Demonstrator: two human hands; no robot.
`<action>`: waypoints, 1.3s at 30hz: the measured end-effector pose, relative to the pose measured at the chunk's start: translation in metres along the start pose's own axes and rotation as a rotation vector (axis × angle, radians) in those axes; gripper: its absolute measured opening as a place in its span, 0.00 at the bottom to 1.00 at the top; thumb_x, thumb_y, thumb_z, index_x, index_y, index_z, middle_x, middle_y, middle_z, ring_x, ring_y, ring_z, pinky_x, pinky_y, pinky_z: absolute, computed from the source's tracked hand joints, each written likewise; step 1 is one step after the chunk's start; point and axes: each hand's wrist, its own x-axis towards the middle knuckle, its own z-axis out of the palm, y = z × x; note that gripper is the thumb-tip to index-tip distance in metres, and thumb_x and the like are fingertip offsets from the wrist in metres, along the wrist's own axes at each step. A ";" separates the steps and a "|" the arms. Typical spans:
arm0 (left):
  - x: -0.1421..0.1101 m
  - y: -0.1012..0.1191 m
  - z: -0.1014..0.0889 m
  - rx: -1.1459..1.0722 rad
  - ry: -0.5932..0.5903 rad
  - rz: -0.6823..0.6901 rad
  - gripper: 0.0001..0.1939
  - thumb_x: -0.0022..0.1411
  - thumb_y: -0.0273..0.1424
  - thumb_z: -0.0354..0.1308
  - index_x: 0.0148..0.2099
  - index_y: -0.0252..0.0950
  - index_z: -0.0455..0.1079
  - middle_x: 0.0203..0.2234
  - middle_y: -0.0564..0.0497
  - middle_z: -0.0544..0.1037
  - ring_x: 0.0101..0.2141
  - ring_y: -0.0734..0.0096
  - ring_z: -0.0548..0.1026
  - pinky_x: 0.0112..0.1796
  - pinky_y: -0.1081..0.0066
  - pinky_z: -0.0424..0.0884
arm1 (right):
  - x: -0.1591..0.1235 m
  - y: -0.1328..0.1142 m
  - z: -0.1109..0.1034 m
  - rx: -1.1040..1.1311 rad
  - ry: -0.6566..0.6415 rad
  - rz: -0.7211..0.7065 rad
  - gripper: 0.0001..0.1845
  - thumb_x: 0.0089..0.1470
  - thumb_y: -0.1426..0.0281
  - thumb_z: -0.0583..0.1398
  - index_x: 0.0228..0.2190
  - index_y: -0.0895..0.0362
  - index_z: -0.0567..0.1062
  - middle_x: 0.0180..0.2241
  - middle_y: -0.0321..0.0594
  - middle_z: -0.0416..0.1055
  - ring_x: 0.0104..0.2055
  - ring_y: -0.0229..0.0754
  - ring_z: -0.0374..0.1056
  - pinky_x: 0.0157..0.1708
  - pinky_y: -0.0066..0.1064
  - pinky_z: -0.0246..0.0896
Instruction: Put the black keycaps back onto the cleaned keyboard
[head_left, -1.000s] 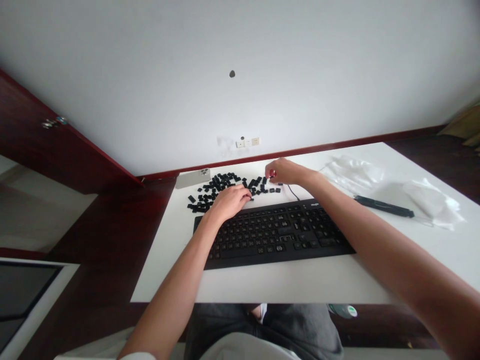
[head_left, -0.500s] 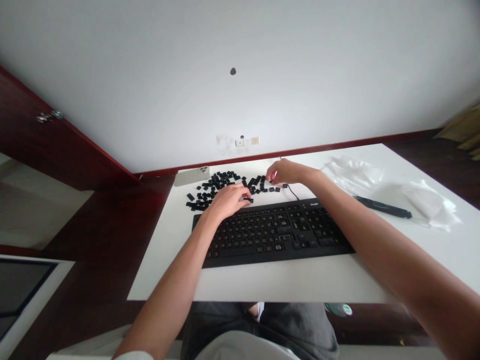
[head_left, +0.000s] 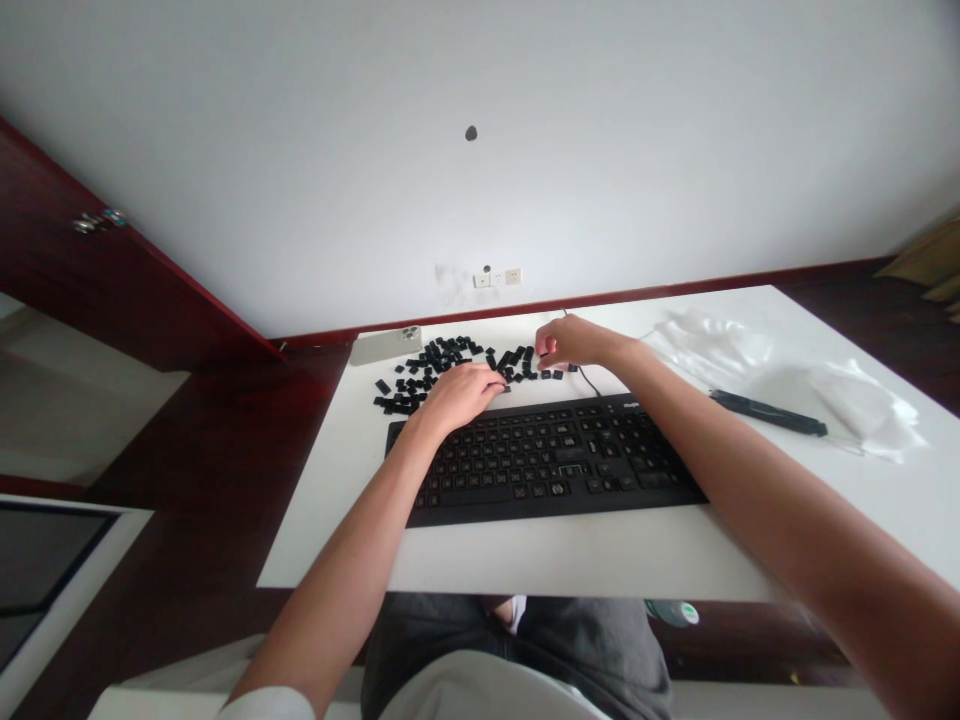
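A black keyboard point(head_left: 487, 506) lies on the white table with bare key positions showing. Behind it, many loose black keycaps point(head_left: 442, 352) are spread out. My left hand point(head_left: 461, 393) rests over the keyboard's back edge, thumb and fingers closed on a keycap point(head_left: 506, 388) that shows at the fingertips. Farther back and to the right, my right hand point(head_left: 571, 342) is curled in a pinch at the right end of the loose keycaps. A small dark keycap shows at its fingertips, partly hidden by the fingers.
A pale phone point(head_left: 386, 346) lies at the table's back left. Crumpled white plastic point(head_left: 712, 345) and a black elongated object point(head_left: 769, 412) are on the right. The keyboard's cable point(head_left: 589, 382) runs backward under my right wrist. A wall stands behind the table point(head_left: 330, 545).
My left hand has turned slightly, and less of its keycap shows. The right hand's fingers have drawn closer together by the keycaps. The whole view has shifted a little.
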 end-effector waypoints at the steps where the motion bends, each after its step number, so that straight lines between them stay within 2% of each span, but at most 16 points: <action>1: 0.000 0.000 0.000 -0.004 -0.003 0.001 0.15 0.78 0.30 0.54 0.52 0.39 0.84 0.49 0.48 0.86 0.49 0.59 0.82 0.51 0.62 0.75 | 0.000 0.000 0.000 0.004 0.001 0.002 0.10 0.53 0.65 0.73 0.37 0.54 0.84 0.39 0.40 0.85 0.42 0.46 0.79 0.42 0.34 0.69; 5: 0.000 0.000 0.000 -0.015 -0.009 -0.005 0.15 0.78 0.31 0.55 0.53 0.40 0.84 0.49 0.48 0.86 0.49 0.60 0.83 0.51 0.62 0.76 | -0.001 0.005 -0.005 0.045 -0.055 0.011 0.16 0.54 0.63 0.73 0.43 0.54 0.84 0.42 0.41 0.85 0.41 0.46 0.79 0.39 0.35 0.69; 7: 0.000 0.001 0.000 -0.027 0.003 -0.013 0.15 0.78 0.30 0.55 0.54 0.40 0.84 0.50 0.48 0.86 0.50 0.60 0.83 0.53 0.61 0.76 | -0.004 0.010 -0.012 0.034 -0.043 0.000 0.18 0.55 0.61 0.73 0.45 0.54 0.84 0.43 0.42 0.85 0.42 0.47 0.79 0.39 0.36 0.69; 10: -0.001 0.000 -0.001 -0.042 0.026 -0.041 0.14 0.77 0.30 0.58 0.54 0.39 0.85 0.49 0.47 0.87 0.49 0.57 0.85 0.54 0.59 0.77 | -0.009 0.018 -0.026 -0.029 -0.001 0.017 0.12 0.58 0.62 0.71 0.42 0.54 0.85 0.44 0.43 0.84 0.44 0.48 0.79 0.41 0.37 0.69; 13: -0.001 -0.003 -0.003 -0.042 0.034 -0.095 0.13 0.74 0.30 0.61 0.55 0.39 0.84 0.45 0.47 0.88 0.44 0.57 0.86 0.53 0.58 0.78 | -0.015 0.022 -0.035 -0.094 -0.083 0.077 0.11 0.55 0.61 0.73 0.39 0.52 0.86 0.43 0.42 0.85 0.44 0.51 0.79 0.39 0.38 0.69; 16: -0.001 -0.005 -0.005 -0.023 0.060 -0.116 0.14 0.74 0.28 0.59 0.56 0.39 0.84 0.45 0.48 0.88 0.43 0.59 0.86 0.53 0.58 0.78 | -0.017 0.019 -0.035 -0.172 -0.150 0.099 0.12 0.51 0.61 0.75 0.38 0.52 0.87 0.41 0.43 0.85 0.43 0.53 0.80 0.38 0.38 0.70; 19: -0.001 -0.006 -0.006 -0.042 0.081 -0.089 0.13 0.75 0.30 0.59 0.54 0.40 0.84 0.48 0.49 0.88 0.43 0.60 0.85 0.53 0.58 0.78 | -0.016 0.013 -0.029 -0.207 -0.152 0.106 0.09 0.53 0.64 0.74 0.36 0.53 0.87 0.38 0.43 0.85 0.42 0.53 0.80 0.38 0.38 0.70; 22: -0.001 -0.006 -0.005 -0.074 0.066 -0.073 0.12 0.74 0.35 0.61 0.54 0.42 0.83 0.47 0.50 0.88 0.40 0.62 0.84 0.48 0.60 0.78 | -0.014 0.007 -0.025 -0.191 -0.123 0.109 0.06 0.57 0.66 0.71 0.37 0.53 0.87 0.39 0.44 0.85 0.43 0.52 0.80 0.38 0.37 0.70; 26: -0.001 -0.006 -0.004 -0.090 0.024 -0.074 0.11 0.71 0.37 0.66 0.53 0.42 0.83 0.41 0.50 0.87 0.38 0.62 0.83 0.42 0.63 0.76 | -0.013 0.006 -0.022 -0.147 -0.058 0.075 0.08 0.59 0.66 0.69 0.40 0.54 0.87 0.42 0.44 0.85 0.43 0.50 0.79 0.37 0.36 0.69; 30: -0.001 -0.007 -0.003 -0.116 0.021 -0.069 0.07 0.71 0.31 0.65 0.48 0.42 0.83 0.41 0.50 0.87 0.38 0.64 0.82 0.42 0.64 0.75 | -0.011 0.009 -0.023 -0.118 0.018 0.035 0.08 0.60 0.66 0.68 0.40 0.54 0.87 0.42 0.44 0.85 0.42 0.48 0.79 0.39 0.36 0.69; 35: 0.000 -0.005 -0.003 -0.115 0.033 -0.041 0.08 0.72 0.28 0.61 0.47 0.41 0.83 0.42 0.50 0.87 0.39 0.64 0.82 0.42 0.65 0.74 | -0.006 0.003 -0.015 -0.087 0.177 -0.062 0.11 0.64 0.72 0.62 0.44 0.55 0.85 0.43 0.44 0.85 0.42 0.45 0.79 0.43 0.35 0.70; 39: 0.000 -0.004 -0.002 -0.114 0.042 -0.039 0.09 0.73 0.28 0.61 0.47 0.42 0.83 0.42 0.51 0.87 0.39 0.64 0.83 0.42 0.65 0.74 | -0.001 -0.004 -0.001 -0.068 0.162 -0.147 0.15 0.65 0.73 0.61 0.49 0.55 0.85 0.47 0.44 0.85 0.45 0.46 0.79 0.46 0.35 0.70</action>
